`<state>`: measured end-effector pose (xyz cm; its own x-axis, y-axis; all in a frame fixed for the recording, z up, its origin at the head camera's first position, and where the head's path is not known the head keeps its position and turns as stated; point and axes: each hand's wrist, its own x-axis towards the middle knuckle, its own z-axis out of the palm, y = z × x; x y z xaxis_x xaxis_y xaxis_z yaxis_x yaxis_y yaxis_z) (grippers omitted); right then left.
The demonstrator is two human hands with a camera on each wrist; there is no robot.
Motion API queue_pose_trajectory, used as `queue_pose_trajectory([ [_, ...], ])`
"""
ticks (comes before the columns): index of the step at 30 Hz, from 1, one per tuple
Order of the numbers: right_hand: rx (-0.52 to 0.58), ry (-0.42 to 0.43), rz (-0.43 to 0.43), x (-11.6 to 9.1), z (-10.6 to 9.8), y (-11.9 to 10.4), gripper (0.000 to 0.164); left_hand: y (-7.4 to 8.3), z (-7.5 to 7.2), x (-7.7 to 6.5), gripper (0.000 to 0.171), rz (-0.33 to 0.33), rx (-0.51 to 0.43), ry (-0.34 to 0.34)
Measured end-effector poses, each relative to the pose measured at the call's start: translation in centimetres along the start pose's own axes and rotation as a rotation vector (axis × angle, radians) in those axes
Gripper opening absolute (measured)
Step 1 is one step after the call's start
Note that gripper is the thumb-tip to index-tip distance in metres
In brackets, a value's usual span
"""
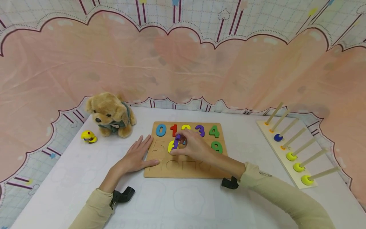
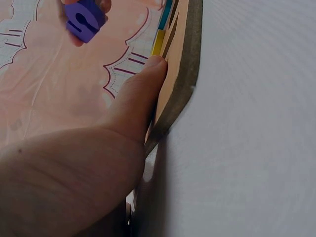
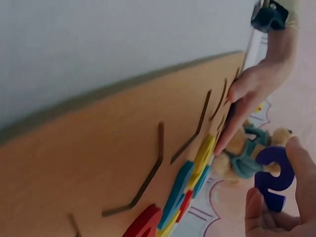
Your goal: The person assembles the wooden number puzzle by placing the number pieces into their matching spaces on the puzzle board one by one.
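A wooden number board point(image 1: 183, 173) lies on the white table, with coloured digits set in its upper rows. My right hand point(image 1: 197, 144) pinches a purple number piece point(image 3: 276, 170), which looks like a 5, between thumb and fingers above the board. In the head view the purple piece point(image 1: 176, 141) overlaps the yellow 6 point(image 1: 171, 148). My left hand point(image 1: 137, 156) rests with straight fingers on the board's left edge, beside the vacant 5-shaped outline point(image 1: 158, 146). The right hand hides part of the middle row. Blue 0 point(image 1: 161, 130) and green 9 point(image 1: 217, 147) sit in place.
A plush dog point(image 1: 111, 114) in a green garment sits at the back left, beside a small yellow toy point(image 1: 89, 136). To the right stands a pegged stacking board point(image 1: 281, 152) with blue and yellow beads. A patterned cloth point(image 1: 183, 70) hangs behind the table.
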<state>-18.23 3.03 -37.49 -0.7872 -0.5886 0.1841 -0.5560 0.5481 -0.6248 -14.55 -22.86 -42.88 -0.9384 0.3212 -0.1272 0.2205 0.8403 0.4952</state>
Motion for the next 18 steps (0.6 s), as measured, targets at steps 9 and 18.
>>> queue_pose_trajectory([
  [9,-0.041,-0.125,0.011,2.6,0.4,0.9,0.066,-0.2,-0.1,0.0,0.104,0.0,0.005,-0.013],
  [18,0.002,-0.283,0.058,5.9,2.9,0.6,0.064,-0.3,-0.3,0.0,0.11,0.015,0.008,-0.036],
])
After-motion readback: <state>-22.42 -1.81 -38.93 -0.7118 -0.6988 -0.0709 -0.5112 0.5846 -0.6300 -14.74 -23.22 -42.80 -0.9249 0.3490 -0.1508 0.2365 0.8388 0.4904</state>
